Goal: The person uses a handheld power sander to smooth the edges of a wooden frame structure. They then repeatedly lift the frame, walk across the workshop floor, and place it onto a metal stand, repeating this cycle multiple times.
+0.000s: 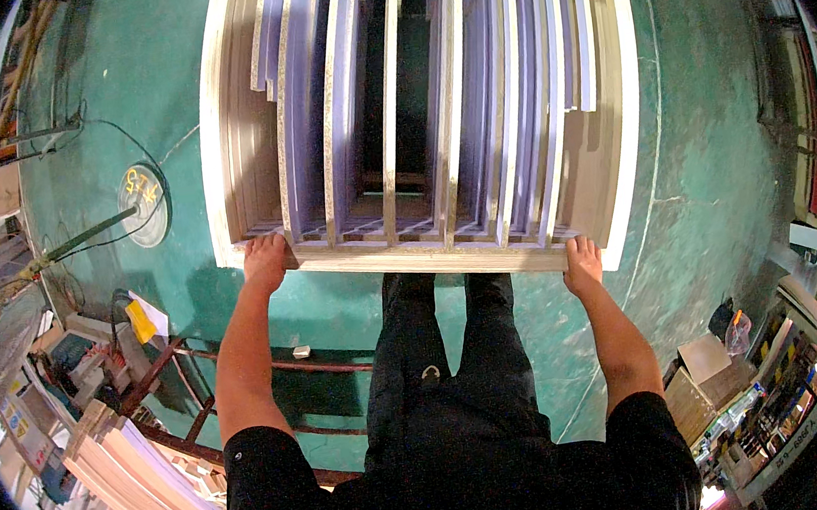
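In front of my legs stands a large pale wooden frame [419,262], like a deep open box. Several long narrow boards [302,147] with lavender-blue faces and raw pale edges stand on edge inside it, running away from me with dark gaps between them. My left hand [266,263] is wrapped over the near rail at its left corner. Toward the right corner, my right hand [585,263] grips the same rail, fingers curled over the top. Both arms reach forward, well apart. The undersides of the rail and my thumbs are partly hidden.
A round weighted base [142,205] with a pole and a cable sits on the green floor [707,154] at left. Red-brown metal bars [326,366] run close by my left leg. Stacked wooden boards [133,473] lie at lower left; a cluttered bench [772,396] stands lower right.
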`<state>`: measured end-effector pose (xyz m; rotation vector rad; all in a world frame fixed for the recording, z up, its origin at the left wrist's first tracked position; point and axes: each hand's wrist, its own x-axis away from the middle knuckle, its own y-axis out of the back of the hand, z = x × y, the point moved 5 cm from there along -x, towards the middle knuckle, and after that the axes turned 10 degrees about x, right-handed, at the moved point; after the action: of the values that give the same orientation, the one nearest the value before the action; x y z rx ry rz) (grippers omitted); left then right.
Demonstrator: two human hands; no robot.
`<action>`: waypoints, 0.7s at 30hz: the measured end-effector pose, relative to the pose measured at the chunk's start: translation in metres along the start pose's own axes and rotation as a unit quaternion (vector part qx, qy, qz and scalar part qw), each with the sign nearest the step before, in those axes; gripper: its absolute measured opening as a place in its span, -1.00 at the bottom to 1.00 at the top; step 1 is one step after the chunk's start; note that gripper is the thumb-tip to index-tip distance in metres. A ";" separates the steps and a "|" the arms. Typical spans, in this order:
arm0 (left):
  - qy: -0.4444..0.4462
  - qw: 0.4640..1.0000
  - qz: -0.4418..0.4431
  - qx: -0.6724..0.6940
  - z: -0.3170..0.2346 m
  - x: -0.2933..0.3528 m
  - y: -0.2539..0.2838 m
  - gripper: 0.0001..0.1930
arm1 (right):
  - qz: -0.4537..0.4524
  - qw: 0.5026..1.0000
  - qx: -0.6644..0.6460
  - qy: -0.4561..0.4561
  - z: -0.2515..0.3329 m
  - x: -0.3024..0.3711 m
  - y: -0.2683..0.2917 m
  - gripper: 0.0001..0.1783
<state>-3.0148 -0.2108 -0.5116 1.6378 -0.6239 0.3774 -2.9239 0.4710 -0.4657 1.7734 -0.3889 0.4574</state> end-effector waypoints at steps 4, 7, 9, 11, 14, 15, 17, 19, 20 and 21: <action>0.030 0.999 0.021 0.021 0.004 -0.008 -0.003 -0.61 | -0.010 1.000 -0.002 0.002 0.005 -0.009 -0.011 -0.45; 0.034 0.999 0.034 0.025 -0.004 -0.008 -0.002 -0.68 | -0.020 1.000 0.003 -0.006 0.006 -0.008 -0.021 -0.46; 0.031 0.998 0.043 0.016 0.005 -0.012 -0.013 -0.69 | -0.033 0.999 -0.005 0.002 0.007 -0.012 -0.025 -0.45; 0.027 0.999 0.039 0.012 0.008 -0.017 -0.021 -0.68 | -0.034 0.999 -0.008 -0.001 0.002 -0.009 -0.029 -0.44; 0.027 1.000 0.005 0.012 0.009 -0.013 -0.025 -0.61 | -0.036 0.999 -0.003 0.003 0.001 -0.011 -0.040 -0.40; 0.028 1.000 -0.003 0.013 0.008 -0.011 -0.025 -0.57 | -0.041 0.999 0.001 0.017 0.002 -0.012 -0.036 -0.38; 0.034 0.998 0.019 -0.058 0.006 -0.012 -0.033 -0.51 | -0.031 0.999 -0.004 0.027 -0.001 -0.013 -0.028 -0.48; 0.034 0.997 -0.018 -0.064 -0.002 -0.014 -0.032 -0.49 | -0.025 0.999 -0.003 0.034 0.000 -0.014 -0.024 -0.53; 0.038 0.997 -0.017 -0.065 -0.004 -0.013 -0.031 -0.51 | -0.025 0.999 0.003 0.038 0.000 -0.017 -0.022 -0.54; 0.038 0.997 -0.013 -0.071 -0.004 -0.014 -0.029 -0.53 | -0.023 0.999 0.004 0.039 0.000 -0.015 -0.026 -0.55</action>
<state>-3.0088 -0.2017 -0.5421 1.4884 -0.5586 0.3663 -2.9240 0.4779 -0.4943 1.7637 -0.2912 0.4941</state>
